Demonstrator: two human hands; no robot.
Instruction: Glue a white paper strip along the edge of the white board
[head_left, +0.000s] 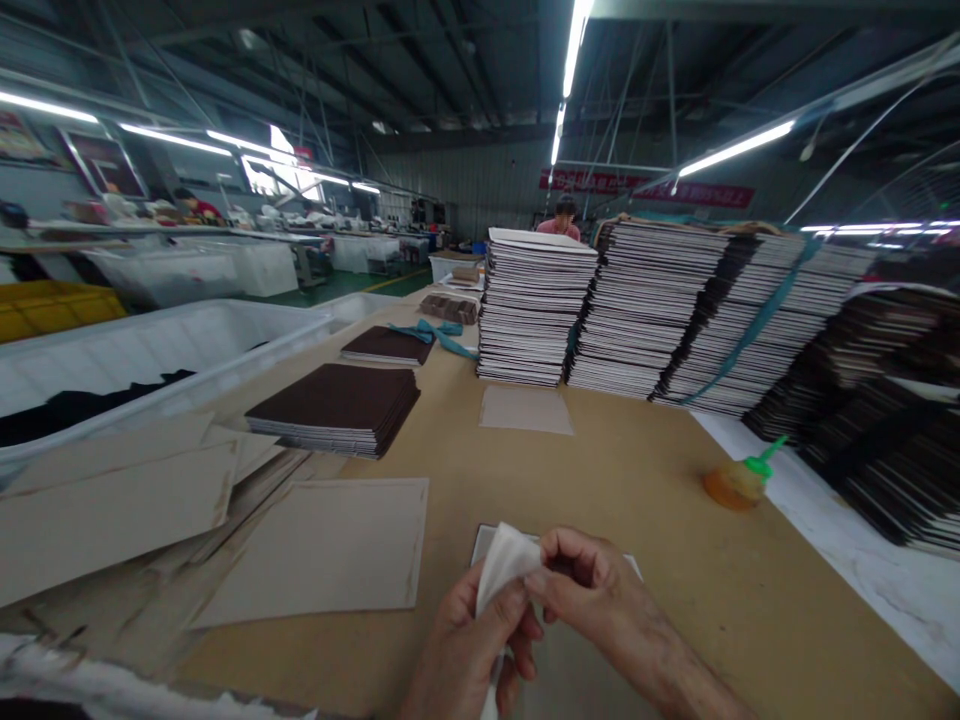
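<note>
At the far left a long white plastic bin point(225, 320) holds black material point(97, 405); in front of it, loose grey cardboard sheets point(135, 490) overlap in a pile, with one flat grey board point(330, 545) at their right. Beyond that board, a low stack of dark brown panels point(337, 400) sits on the tan table point(630, 470). Near the front edge, the left hand point(472, 635) is curled closed around a folded white cloth point(508, 560), thumb pressed on it. The cloth is raised above a pale, dark-edged panel point(483, 540) partly hidden by the hands. Just right, the right hand point(585, 575) pinches the cloth's side between bent fingers and thumb. Behind stand tall stacks of white-edged panels point(536, 310). Farther right, a squat orange bottle with a green nozzle point(735, 485) stands near a white sheet point(847, 500), beside dark stacked panels point(889, 460).
</note>
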